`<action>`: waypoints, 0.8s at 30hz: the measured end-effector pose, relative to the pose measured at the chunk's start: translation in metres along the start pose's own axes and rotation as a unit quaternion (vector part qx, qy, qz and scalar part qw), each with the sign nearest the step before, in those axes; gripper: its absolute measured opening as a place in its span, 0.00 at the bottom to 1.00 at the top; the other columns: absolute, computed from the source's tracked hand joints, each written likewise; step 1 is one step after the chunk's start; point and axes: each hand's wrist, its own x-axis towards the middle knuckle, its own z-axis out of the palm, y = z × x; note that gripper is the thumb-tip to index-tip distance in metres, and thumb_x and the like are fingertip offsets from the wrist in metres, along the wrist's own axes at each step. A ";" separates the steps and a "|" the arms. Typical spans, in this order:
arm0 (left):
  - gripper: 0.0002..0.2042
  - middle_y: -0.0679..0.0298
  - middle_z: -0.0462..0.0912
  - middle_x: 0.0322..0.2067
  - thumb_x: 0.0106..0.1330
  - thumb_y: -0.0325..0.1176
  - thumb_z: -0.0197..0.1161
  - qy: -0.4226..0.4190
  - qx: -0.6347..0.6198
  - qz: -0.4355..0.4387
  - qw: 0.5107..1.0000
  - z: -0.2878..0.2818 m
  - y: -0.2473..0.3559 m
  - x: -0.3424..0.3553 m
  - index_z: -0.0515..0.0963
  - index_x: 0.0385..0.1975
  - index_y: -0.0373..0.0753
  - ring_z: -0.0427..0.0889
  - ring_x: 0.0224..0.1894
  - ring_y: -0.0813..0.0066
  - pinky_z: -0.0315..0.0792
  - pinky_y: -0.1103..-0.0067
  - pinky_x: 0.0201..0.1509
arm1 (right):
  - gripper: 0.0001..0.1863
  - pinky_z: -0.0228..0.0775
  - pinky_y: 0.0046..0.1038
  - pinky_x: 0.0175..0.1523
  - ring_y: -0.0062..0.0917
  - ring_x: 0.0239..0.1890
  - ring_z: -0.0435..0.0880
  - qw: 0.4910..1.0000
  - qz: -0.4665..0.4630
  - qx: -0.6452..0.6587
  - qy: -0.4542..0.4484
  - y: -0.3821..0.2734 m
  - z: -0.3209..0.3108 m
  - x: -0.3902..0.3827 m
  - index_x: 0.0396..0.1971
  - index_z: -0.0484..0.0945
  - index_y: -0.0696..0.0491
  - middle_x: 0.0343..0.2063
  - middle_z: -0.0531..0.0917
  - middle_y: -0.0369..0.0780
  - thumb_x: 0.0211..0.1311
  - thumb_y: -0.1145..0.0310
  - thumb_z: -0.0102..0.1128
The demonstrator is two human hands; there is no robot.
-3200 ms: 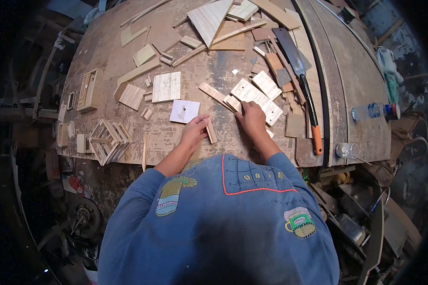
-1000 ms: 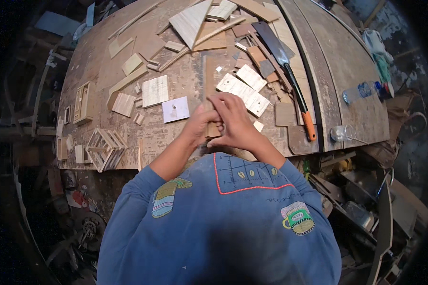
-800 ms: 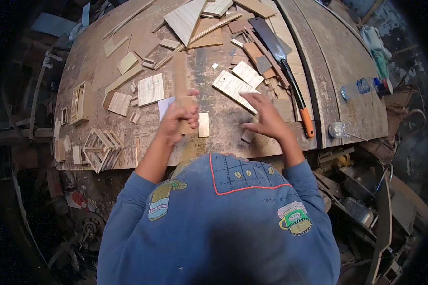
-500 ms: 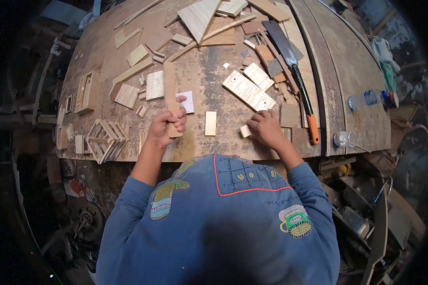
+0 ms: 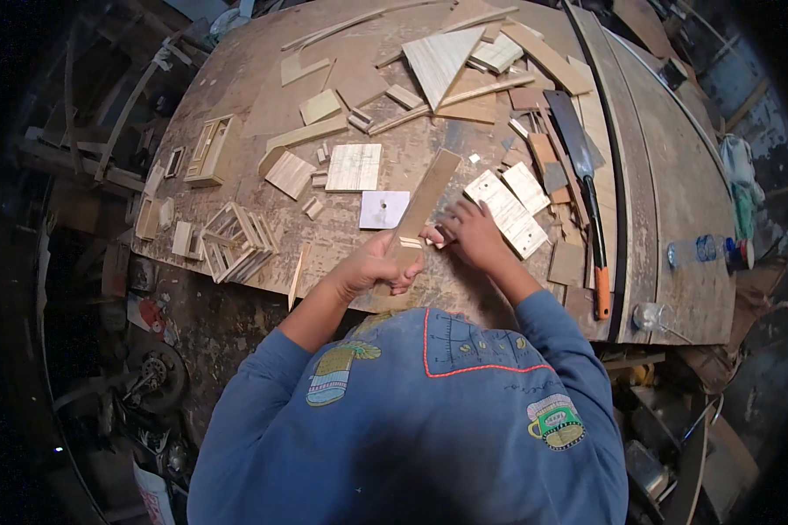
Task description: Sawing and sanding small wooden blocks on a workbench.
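My left hand [image 5: 376, 268] is wrapped round a long flat wooden strip [image 5: 431, 191], which tilts up and to the right. Two short pale marks or slivers show on the strip near the grip; I cannot tell which. Just right of it, my right hand [image 5: 481, 236] reaches in with its fingers near the left fingertips. Those fingers are blurred, and whatever may be between them is hidden. Beyond the left hand lies a white square [image 5: 383, 210] with a dark spot in its middle. Pale boards with small holes [image 5: 504, 210] lie beyond the right hand.
A handsaw [image 5: 578, 144] with an orange-tipped handle lies on the right of the workbench [image 5: 341, 52]. Small wooden frames [image 5: 236, 243] and a wooden box [image 5: 213, 150] stand at left. Offcuts [image 5: 442, 66] cover the far side. A plastic bottle [image 5: 696, 252] lies far right.
The view has turned, shifting the bench. My hands have come together, the strip now leaning right. The small pale block seen by my right fingers no longer shows clearly.
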 end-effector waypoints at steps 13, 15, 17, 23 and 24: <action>0.17 0.63 0.74 0.27 0.54 0.25 0.55 0.193 -0.010 0.084 0.978 0.012 -0.011 0.041 0.69 0.46 0.36 0.75 0.23 0.77 0.74 0.80 0.26 | 0.55 0.64 0.36 0.61 0.43 0.57 0.68 0.946 0.014 0.280 0.161 -0.062 -0.086 0.005 0.66 0.56 0.56 0.59 0.65 0.48 0.31 0.66 0.77; 0.14 0.62 0.75 0.27 0.63 0.38 0.52 0.157 -0.086 0.077 0.981 0.011 -0.015 0.044 0.71 0.44 0.37 0.76 0.23 0.74 0.75 0.76 0.28 | 0.54 0.65 0.35 0.58 0.42 0.56 0.69 0.941 0.021 0.297 0.160 -0.059 -0.084 0.005 0.65 0.57 0.55 0.58 0.65 0.48 0.31 0.68 0.75; 0.17 0.61 0.76 0.27 0.67 0.44 0.48 0.144 -0.140 0.068 0.977 0.011 -0.016 0.048 0.72 0.43 0.37 0.76 0.23 0.71 0.76 0.74 0.29 | 0.51 0.69 0.32 0.53 0.39 0.53 0.70 0.937 0.030 0.311 0.159 -0.058 -0.085 0.005 0.63 0.60 0.55 0.54 0.65 0.47 0.30 0.70 0.71; 0.27 0.59 0.77 0.30 0.73 0.57 0.37 0.166 -0.175 0.048 0.969 0.008 -0.027 0.057 0.74 0.43 0.38 0.77 0.25 0.67 0.75 0.72 0.32 | 0.49 0.68 0.32 0.54 0.40 0.53 0.69 0.923 0.027 0.353 0.149 -0.058 -0.087 0.004 0.61 0.62 0.55 0.55 0.65 0.46 0.28 0.69 0.70; 0.27 0.60 0.78 0.30 0.73 0.57 0.37 0.180 -0.168 0.051 0.968 0.009 -0.027 0.058 0.74 0.43 0.38 0.77 0.25 0.67 0.74 0.72 0.31 | 0.49 0.68 0.32 0.54 0.40 0.53 0.69 0.923 0.028 0.353 0.149 -0.057 -0.087 0.004 0.61 0.62 0.55 0.55 0.65 0.46 0.28 0.69 0.70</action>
